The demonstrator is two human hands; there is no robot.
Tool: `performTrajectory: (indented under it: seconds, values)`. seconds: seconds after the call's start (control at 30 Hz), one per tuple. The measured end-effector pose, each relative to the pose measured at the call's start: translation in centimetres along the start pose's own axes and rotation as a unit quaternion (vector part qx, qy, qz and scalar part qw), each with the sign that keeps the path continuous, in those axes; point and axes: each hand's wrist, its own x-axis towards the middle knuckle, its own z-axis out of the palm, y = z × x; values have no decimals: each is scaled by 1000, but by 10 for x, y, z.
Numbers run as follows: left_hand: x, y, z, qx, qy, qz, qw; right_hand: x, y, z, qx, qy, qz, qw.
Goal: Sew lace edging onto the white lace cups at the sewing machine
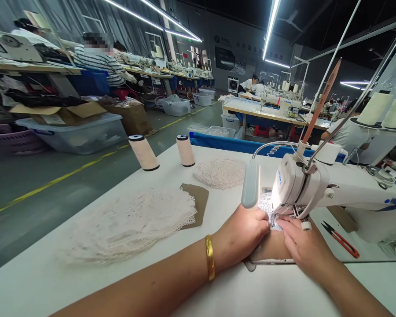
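At the needle of a white sewing machine [285,180], both my hands work on a piece of white lace fabric [265,201]. My left hand [242,231], with a gold bangle [210,257] at the wrist, pinches the fabric's left side with curled fingers. From the right, my right hand [305,242] presses its fingertips together on the fabric close to the presser foot. Most of the lace is hidden by the hands and the machine head. A lit grey lamp [250,185] hangs just left of the needle.
Left on the table lie a large stack of lace pieces [128,224], brown card [198,204] and a smaller lace pile [220,173]. Two thread cones [144,153] stand behind. Red-handled thread snips [341,240] lie at right. Co-workers sit at machines beyond.
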Motion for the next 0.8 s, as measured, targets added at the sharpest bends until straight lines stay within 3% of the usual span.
performTrajectory:
  seconds: [0.2, 0.33, 0.4, 0.6, 0.7, 0.8]
  values:
    - [-2, -1, -1, 50, -26, -9, 998, 2, -3, -2, -9, 14, 1, 1000]
    - [-5, -7, -7, 34, 3, -50, 998, 1, -6, -6, 9, 16, -10, 1000]
    - [-7, -7, -11, 41, -13, -78, 996, 0, -7, -6, 22, 17, -21, 999]
    - [-8, 16, -31, 116, -128, -117, 978, 2, -24, -7, 90, 58, -125, 986]
    - [-11, 19, -48, 65, -184, -114, 974, 3, -38, -11, 104, 34, -171, 979]
    - [-12, 8, -61, 29, -146, -165, 975, 2, -45, -13, 142, -7, -219, 965]
